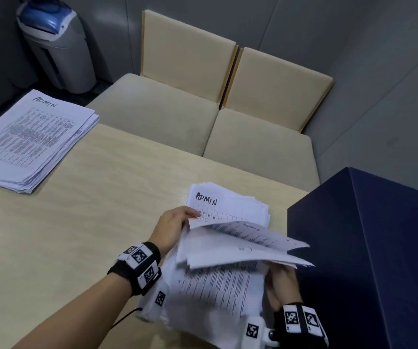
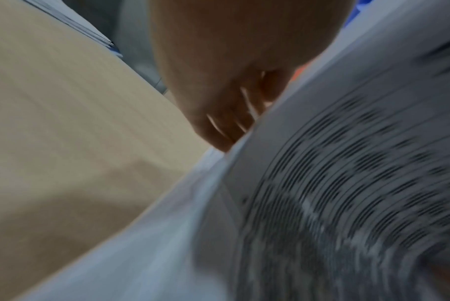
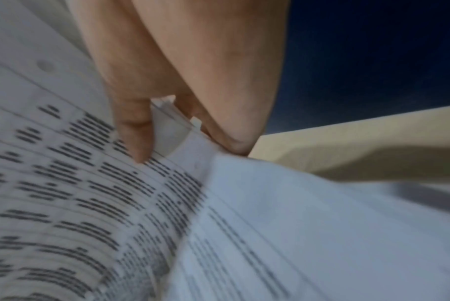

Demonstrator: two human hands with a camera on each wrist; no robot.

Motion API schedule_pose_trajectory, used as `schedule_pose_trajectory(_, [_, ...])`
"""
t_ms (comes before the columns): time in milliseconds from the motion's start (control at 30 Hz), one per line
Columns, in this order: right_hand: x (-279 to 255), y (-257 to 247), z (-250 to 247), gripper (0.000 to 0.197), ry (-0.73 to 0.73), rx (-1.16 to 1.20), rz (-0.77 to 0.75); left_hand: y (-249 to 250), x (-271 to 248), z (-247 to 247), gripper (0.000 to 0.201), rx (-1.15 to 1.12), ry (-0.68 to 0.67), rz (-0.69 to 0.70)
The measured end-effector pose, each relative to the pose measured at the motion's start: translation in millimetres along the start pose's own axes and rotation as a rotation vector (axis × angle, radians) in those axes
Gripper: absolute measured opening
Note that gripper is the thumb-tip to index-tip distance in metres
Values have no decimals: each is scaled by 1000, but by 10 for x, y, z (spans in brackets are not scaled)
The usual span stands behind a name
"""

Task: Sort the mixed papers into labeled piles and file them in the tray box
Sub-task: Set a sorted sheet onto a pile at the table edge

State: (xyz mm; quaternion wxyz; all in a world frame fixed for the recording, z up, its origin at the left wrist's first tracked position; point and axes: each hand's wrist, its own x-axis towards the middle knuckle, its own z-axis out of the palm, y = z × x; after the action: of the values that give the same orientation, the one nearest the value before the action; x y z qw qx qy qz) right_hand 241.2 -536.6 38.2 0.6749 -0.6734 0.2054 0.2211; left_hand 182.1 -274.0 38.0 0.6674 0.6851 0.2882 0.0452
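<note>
Low in the head view, a loose stack of mixed printed papers (image 1: 215, 293) lies on the table beside the dark blue tray box (image 1: 379, 248). A few sheets (image 1: 240, 245) are lifted off it, held by both hands. My left hand (image 1: 189, 219) holds their left edge, fingertips (image 2: 224, 140) at the paper's edge. My right hand (image 1: 279, 275), mostly hidden under them, pinches their right edge between thumb (image 3: 135, 130) and fingers (image 3: 226, 130). A sheet marked ADMIN (image 1: 218, 201) shows at the stack's far end. A second ADMIN pile (image 1: 31, 137) lies at the table's far left.
The light wooden table (image 1: 89, 222) is bare between the two piles. Two beige cushioned seats (image 1: 203, 117) stand beyond its far edge. A grey and blue bin (image 1: 57, 46) stands in the back left corner. The blue box fills the right side.
</note>
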Motion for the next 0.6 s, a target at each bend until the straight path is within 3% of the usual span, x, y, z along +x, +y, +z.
schedule_pose_trajectory(33, [3, -32, 55, 20, -2, -40, -48, 45, -32, -4, 32, -127, -97, -25])
schedule_pose_trajectory(133, [-4, -111, 137, 25, -31, 6, -85, 158, -74, -64, 62, -298, -231, -81])
schedule_pose_trajectory(200, [-49, -214, 208, 25, -52, 55, -149, 246, -78, -90, 70, -254, -248, -26])
schedule_pose_trajectory(267, [-129, -355, 305, 26, -52, 59, -259, 375, -117, -82, 64, -147, -260, 90])
schedule_pose_trajectory(467, [-453, -790, 691, 36, -110, 155, -565, 859, -191, -38, 54, -221, 44, 347])
schedule_pose_trajectory(600, [-486, -694, 878, 45, -81, 80, -540, 813, -120, -134, 61, -184, 96, 327])
